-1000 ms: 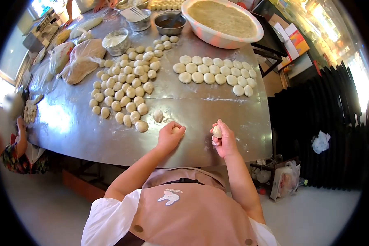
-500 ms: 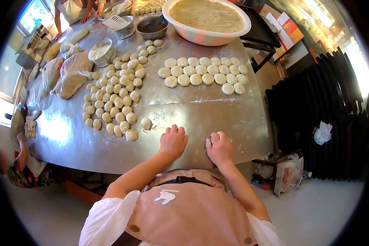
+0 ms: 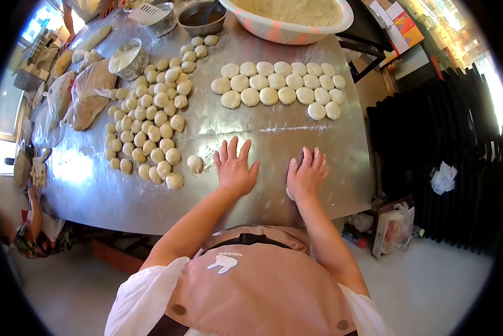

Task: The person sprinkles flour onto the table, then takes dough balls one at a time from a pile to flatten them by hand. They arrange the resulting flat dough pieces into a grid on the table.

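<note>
My left hand (image 3: 237, 172) lies over the metal table, palm down and fingers spread. Just left of its fingers sits a single dough ball (image 3: 195, 163), apart from the others. My right hand (image 3: 307, 175) is also palm down with its fingers stretched out. A pale sliver (image 3: 289, 194), which looks like dough, shows at the inner edge of that palm; the rest is hidden under the hand. Farther left, many small dough balls (image 3: 151, 120) are heaped together. Ahead of my hands, flattened dough rounds (image 3: 268, 96) are set out in rows.
A large basin (image 3: 288, 37) of crumbly filling stands at the far edge. Near it are a dark-filled metal bowl (image 3: 202, 29) and a flour tub (image 3: 129, 63). Bagged dough (image 3: 89, 98) lies at left. Black trays (image 3: 430, 145) stand right. Other people work at the far left.
Both my hands have gone from curled fingers to stretched-out fingers and reach farther forward on the table. The view has shifted slightly. The dough rows look the same.
</note>
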{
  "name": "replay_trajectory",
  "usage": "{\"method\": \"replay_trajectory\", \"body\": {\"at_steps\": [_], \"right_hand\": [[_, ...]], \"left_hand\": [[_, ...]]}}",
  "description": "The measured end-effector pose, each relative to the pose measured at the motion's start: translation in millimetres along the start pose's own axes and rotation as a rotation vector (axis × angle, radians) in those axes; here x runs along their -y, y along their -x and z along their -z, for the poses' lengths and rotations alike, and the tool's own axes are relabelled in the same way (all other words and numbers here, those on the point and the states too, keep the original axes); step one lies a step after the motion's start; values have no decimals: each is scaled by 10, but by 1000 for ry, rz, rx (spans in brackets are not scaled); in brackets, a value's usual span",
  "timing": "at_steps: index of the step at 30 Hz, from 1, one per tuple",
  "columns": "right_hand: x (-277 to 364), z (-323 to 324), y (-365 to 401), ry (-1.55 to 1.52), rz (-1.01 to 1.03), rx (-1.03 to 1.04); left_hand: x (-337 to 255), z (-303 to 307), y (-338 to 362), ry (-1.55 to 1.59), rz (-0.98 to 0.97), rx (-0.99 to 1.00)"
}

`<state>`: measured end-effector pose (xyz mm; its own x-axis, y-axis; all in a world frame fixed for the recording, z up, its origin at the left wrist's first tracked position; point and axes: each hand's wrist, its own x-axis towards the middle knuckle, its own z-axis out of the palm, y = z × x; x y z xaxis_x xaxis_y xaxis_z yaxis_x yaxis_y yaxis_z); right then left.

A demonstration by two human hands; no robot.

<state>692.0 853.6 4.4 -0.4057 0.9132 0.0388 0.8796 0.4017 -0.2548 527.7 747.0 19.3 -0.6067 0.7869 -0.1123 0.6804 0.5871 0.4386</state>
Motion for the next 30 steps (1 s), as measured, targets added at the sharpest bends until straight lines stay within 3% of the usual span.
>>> {"method": "replay_trajectory", "body": {"at_steps": [6, 10, 13, 14, 17, 19, 20, 23, 25, 26, 29, 30], "right_hand": [[-138, -112, -12, -196, 103, 28], [-414, 153, 280, -363, 225, 175], [-403, 423, 444, -331, 236, 399], [-353, 491, 444, -309, 221, 396], [-233, 639, 327, -282, 186, 431], [-243, 696, 244, -320, 169, 521], [-228, 725, 261, -296, 238, 414], [-201, 791, 422, -215, 392, 146], [-137, 790, 517, -155, 447, 22], [-212, 656, 569, -259, 471, 64], [-309, 505, 544, -536, 209, 168], [-315, 448, 437, -559, 168, 14]], "left_hand": [[52, -39, 15, 64, -117, -18], [313, 38, 154, 161, -357, 229], [483, 122, 355, 135, -504, 333], [422, 271, 393, 166, -484, 306], [261, 550, 263, 36, -339, 489], [273, 654, 258, 168, -337, 469], [287, 672, 262, 236, -334, 464], [365, 497, 401, 195, -517, 82], [366, 367, 525, 270, -580, 63], [346, 326, 536, 307, -614, 50], [267, 279, 494, 571, -280, 94], [271, 208, 344, 572, -259, -24]]}}
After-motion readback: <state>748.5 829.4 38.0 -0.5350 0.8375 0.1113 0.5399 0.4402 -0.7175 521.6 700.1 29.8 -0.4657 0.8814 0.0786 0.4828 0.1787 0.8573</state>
